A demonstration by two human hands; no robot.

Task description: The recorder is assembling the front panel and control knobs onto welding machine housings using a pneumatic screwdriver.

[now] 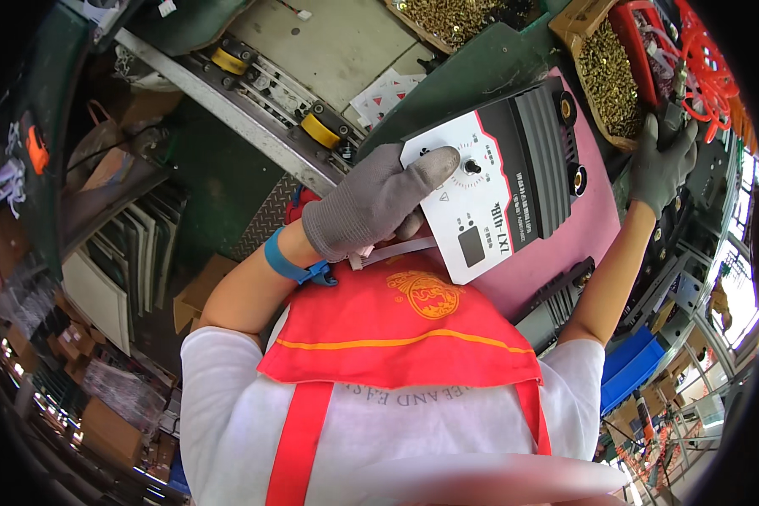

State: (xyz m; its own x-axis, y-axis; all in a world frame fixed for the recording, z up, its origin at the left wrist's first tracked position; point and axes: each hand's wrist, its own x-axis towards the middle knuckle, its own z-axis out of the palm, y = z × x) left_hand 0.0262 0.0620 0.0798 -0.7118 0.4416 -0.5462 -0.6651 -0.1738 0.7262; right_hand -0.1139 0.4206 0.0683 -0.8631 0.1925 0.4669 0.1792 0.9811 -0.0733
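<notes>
My left hand (371,198), in a grey glove, is closed on the edge of a welding machine's front panel (460,202), its thumb on the white face near a small black knob (472,167). The panel is tilted, with a dark display window, a black ribbed part and two round sockets with brass centres along its far side. A pale flat cable (396,250) runs from beneath it near my wrist. Out to the right, my gloved right hand (662,164) curls its fingers around a dark object beside the red coiled hose (704,72); what it is, I cannot make out.
Under the panel lies a pink mat (599,160) on the green bench. An open carton of brass screws (609,80) and a red bin (637,42) stand at the far right. Another screw box (455,18) is at the back. A rail with yellow rollers (320,131) runs at left.
</notes>
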